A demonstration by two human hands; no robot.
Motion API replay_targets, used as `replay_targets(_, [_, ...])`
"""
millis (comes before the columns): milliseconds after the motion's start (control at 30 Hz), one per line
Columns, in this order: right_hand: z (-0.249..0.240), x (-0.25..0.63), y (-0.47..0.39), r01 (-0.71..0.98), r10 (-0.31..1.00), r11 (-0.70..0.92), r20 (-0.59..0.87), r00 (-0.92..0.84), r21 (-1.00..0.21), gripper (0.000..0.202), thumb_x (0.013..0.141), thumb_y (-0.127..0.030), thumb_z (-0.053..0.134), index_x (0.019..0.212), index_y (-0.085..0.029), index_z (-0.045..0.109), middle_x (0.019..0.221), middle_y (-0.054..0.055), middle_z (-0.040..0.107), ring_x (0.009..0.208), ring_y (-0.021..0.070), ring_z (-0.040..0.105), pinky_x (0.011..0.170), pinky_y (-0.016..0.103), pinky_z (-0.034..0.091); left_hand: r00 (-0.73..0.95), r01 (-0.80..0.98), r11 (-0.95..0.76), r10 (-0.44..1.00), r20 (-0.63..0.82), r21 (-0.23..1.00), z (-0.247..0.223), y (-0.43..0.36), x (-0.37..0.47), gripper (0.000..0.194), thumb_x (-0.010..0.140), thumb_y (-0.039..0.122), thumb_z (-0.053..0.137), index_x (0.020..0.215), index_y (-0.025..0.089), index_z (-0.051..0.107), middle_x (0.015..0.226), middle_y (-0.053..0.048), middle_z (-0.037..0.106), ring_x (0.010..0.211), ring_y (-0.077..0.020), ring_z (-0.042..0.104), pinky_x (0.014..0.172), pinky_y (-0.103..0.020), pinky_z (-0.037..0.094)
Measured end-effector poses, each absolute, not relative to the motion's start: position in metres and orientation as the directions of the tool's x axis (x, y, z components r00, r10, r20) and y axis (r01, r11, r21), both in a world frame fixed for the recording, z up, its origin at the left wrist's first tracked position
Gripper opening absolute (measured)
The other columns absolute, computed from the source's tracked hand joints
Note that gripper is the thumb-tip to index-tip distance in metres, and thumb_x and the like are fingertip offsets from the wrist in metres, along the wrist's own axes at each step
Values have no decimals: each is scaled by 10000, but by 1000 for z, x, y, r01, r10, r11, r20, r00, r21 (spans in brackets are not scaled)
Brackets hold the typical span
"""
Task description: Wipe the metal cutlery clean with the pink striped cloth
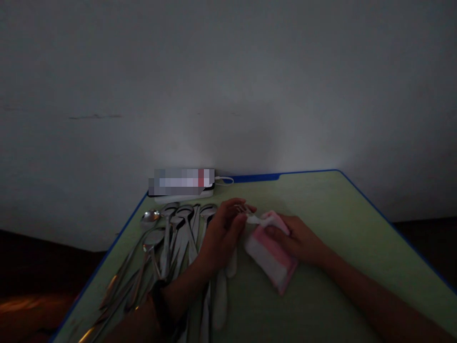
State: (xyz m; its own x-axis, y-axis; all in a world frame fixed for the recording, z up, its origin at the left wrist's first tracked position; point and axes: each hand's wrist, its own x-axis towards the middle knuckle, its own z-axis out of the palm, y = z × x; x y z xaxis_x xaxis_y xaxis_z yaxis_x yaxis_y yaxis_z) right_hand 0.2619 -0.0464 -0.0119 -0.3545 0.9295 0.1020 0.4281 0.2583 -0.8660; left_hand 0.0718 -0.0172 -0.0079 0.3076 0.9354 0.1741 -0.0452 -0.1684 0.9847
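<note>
A metal fork is held between both hands above the middle of the table. My left hand is closed on its tined end, fingertips at the tines. My right hand grips a pink and white cloth wrapped around the fork's handle, so most of the handle is hidden. The cloth's lower part hangs down toward the table. Several metal spoons and other cutlery lie in a loose pile to the left, partly behind my left forearm.
A phone with a blurred screen leans at the table's back left, with a white cable at its right. The pale green table has a blue edge. Behind it stands a grey wall.
</note>
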Motion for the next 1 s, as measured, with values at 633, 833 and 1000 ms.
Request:
replay_targets(633, [-12, 267, -45, 415, 929, 220, 59, -366, -883, 313, 825, -435, 465, 721, -149, 538, 600, -25, 504, 534, 84, 452, 479, 189, 326, 238, 296, -633, 774, 587, 715, -12, -14, 64, 114, 814, 161, 528, 851, 224, 615, 882, -18, 504, 827, -142, 521, 678, -249, 460])
replay_targets(833, [-12, 265, -45, 459, 933, 294, 147, -329, -838, 266, 833, -403, 467, 854, -159, 568, 727, 11, 576, 640, 120, 513, 578, 224, 385, 300, 225, -540, 831, 469, 811, -9, -18, 65, 190, 829, 213, 506, 1009, 237, 561, 986, -36, 451, 804, -125, 519, 612, -211, 468])
replay_targets(1000, [-12, 261, -47, 522, 914, 388, 243, -325, -760, 251, 831, -373, 484, 988, -189, 551, 904, 53, 602, 809, 165, 555, 714, 273, 407, 297, 181, -421, 885, 358, 889, -9, -19, 66, 306, 864, 305, 447, 1154, 218, 494, 1020, -74, 515, 812, -153, 553, 551, -205, 462])
